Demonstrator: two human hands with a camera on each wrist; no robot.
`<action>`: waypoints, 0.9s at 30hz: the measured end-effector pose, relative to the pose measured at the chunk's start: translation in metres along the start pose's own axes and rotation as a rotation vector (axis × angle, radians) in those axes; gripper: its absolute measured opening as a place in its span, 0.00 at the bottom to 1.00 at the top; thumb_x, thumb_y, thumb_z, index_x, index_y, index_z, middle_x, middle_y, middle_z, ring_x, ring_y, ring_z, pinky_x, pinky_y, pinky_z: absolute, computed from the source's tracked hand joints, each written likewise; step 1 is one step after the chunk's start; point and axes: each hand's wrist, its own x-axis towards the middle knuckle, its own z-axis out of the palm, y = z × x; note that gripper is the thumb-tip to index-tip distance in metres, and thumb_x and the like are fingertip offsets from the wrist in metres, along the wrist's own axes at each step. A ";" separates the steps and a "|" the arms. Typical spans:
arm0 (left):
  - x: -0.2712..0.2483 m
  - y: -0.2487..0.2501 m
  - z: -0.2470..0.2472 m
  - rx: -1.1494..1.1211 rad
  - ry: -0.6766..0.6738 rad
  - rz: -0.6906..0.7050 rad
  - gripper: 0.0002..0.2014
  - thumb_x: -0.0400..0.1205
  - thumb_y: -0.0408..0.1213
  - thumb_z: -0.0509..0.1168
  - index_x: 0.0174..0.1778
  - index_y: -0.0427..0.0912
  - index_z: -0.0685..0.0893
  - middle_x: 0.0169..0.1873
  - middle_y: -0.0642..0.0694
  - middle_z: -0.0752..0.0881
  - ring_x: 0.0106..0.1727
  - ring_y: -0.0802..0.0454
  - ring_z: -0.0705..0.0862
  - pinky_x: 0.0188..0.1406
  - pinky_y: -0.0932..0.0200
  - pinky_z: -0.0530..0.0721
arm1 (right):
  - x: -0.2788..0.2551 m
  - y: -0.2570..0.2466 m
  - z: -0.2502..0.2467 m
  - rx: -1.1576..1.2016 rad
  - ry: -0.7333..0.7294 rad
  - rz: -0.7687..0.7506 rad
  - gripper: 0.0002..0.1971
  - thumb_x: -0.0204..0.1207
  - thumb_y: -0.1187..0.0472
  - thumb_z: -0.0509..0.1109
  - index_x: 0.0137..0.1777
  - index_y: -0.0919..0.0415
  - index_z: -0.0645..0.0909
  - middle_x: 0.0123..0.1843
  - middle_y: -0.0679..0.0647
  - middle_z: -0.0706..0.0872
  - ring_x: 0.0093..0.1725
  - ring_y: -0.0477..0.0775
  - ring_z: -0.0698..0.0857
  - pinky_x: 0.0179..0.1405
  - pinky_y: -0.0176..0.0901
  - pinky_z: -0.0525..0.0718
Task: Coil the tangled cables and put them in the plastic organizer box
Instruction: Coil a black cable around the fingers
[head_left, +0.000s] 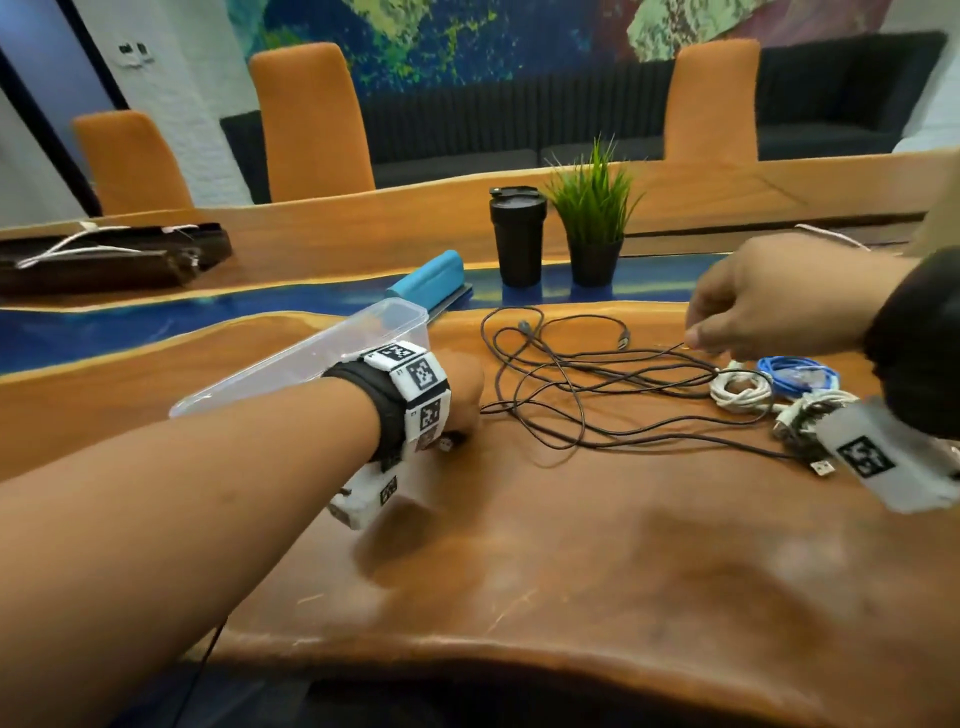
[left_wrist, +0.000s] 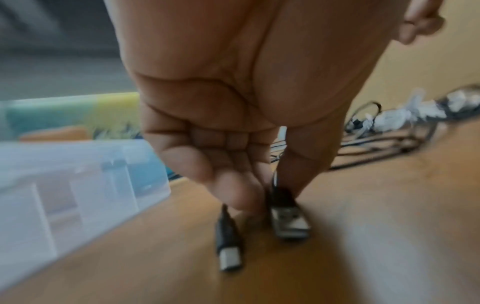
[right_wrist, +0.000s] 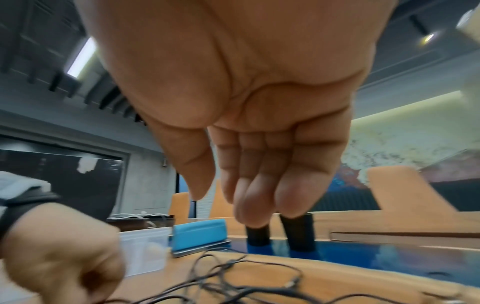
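A long black cable (head_left: 571, 384) lies in loose tangled loops on the wooden table (head_left: 571, 545). My left hand (head_left: 462, 400) pinches its two ends just right of the clear plastic organizer box (head_left: 311, 358). In the left wrist view the hand (left_wrist: 270, 195) holds the ends so that a USB-A plug (left_wrist: 288, 222) and a smaller plug (left_wrist: 228, 255) stick out below the fingertips, next to the box (left_wrist: 64, 185). My right hand (head_left: 696, 335) hovers over the far right of the tangle. Its fingers (right_wrist: 254, 205) hang straight with nothing held.
A coiled white cable (head_left: 740, 387), a blue cable (head_left: 795, 371) and a mixed bundle (head_left: 800, 421) lie under my right wrist. Behind the tangle stand a black cup (head_left: 517, 234), a potted plant (head_left: 595, 218) and a blue lid-like piece (head_left: 431, 278). A brown case (head_left: 104, 254) sits far left.
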 end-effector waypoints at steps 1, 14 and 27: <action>-0.003 -0.004 -0.004 -0.057 0.013 0.002 0.12 0.83 0.45 0.66 0.45 0.39 0.85 0.40 0.46 0.83 0.48 0.46 0.84 0.47 0.56 0.82 | 0.000 -0.010 0.002 0.011 -0.010 -0.046 0.06 0.78 0.47 0.72 0.45 0.47 0.87 0.37 0.46 0.89 0.38 0.44 0.85 0.36 0.40 0.80; -0.073 -0.043 -0.129 -0.998 0.427 0.146 0.09 0.82 0.37 0.71 0.36 0.40 0.83 0.51 0.29 0.90 0.41 0.43 0.82 0.37 0.53 0.79 | 0.035 -0.080 0.003 0.347 0.156 -0.195 0.26 0.73 0.50 0.78 0.69 0.53 0.75 0.49 0.49 0.87 0.43 0.48 0.87 0.45 0.51 0.91; -0.112 -0.035 -0.150 -0.994 0.712 0.410 0.05 0.88 0.41 0.62 0.46 0.51 0.78 0.49 0.51 0.87 0.34 0.65 0.84 0.36 0.70 0.83 | 0.046 -0.103 -0.042 0.938 0.126 -0.204 0.10 0.84 0.59 0.67 0.57 0.67 0.83 0.45 0.61 0.86 0.40 0.55 0.89 0.47 0.50 0.92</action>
